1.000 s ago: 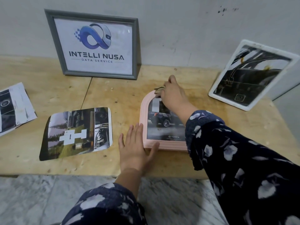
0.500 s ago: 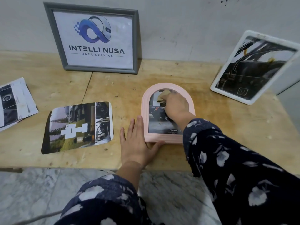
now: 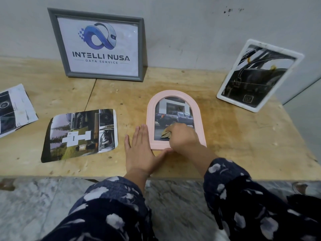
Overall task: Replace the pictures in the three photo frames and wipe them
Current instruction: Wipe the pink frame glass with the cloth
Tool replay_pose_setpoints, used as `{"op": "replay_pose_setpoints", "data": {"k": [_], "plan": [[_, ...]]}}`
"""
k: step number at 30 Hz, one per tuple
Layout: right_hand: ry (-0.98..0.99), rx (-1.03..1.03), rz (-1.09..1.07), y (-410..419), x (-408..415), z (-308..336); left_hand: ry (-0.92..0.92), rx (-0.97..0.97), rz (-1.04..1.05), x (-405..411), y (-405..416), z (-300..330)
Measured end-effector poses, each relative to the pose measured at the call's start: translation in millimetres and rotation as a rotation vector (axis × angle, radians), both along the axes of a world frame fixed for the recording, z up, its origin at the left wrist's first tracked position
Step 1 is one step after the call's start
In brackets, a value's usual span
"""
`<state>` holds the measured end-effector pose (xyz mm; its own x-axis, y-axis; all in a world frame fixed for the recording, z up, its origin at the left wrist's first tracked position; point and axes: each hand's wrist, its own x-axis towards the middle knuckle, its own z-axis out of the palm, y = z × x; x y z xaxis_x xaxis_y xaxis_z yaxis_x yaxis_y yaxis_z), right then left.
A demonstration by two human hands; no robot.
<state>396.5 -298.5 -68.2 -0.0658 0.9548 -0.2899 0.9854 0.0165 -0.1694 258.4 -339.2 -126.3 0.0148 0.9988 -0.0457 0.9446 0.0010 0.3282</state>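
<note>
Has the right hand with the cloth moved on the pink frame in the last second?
Yes. The right hand slid from the pink frame's arched top down to its bottom edge.

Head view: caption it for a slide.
Right hand wipes the pink frame with a cloth; left hand steadies it.

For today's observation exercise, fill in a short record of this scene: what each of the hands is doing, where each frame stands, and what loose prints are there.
Left hand: flat on table, against pink arched frame
Right hand: holding tan cloth on frame's glass
Grey frame: leaning on wall
White frame: leaning, right
Loose prints: collage print; paper stack at left edge
</note>
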Motion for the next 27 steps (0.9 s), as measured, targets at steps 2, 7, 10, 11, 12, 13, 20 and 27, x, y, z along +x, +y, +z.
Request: {"op": "replay_pose_setpoints", "data": {"k": [2,7,10,11,12,13,20,27], "plan": [[0.170,-0.076,-0.091,10,9,13,0.015,-0.004,-0.005,0,0,0],[0.320,0.329,-0.326,63,17,27,0.013,-0.003,-0.003,1,1,0],[0.180,0.395,-0.263,89,10,19,0.018,0.001,-0.002,0,1,0],[0.162,0.359,-0.241,96,9,13,0.015,0.003,-0.003,0,1,0],[0.155,0.300,-0.217,100,8,6,0.012,0.004,-0.005,0,1,-1],[0.154,0.237,-0.187,100,8,-2,0.010,0.004,-0.006,0,1,-1],[0.219,0.233,0.056,60,-11,-27,-0.006,0.020,-0.002,1,2,-5],[0.132,0.135,0.250,14,2,-24,-0.002,0.034,-0.005,1,1,-4]]}}
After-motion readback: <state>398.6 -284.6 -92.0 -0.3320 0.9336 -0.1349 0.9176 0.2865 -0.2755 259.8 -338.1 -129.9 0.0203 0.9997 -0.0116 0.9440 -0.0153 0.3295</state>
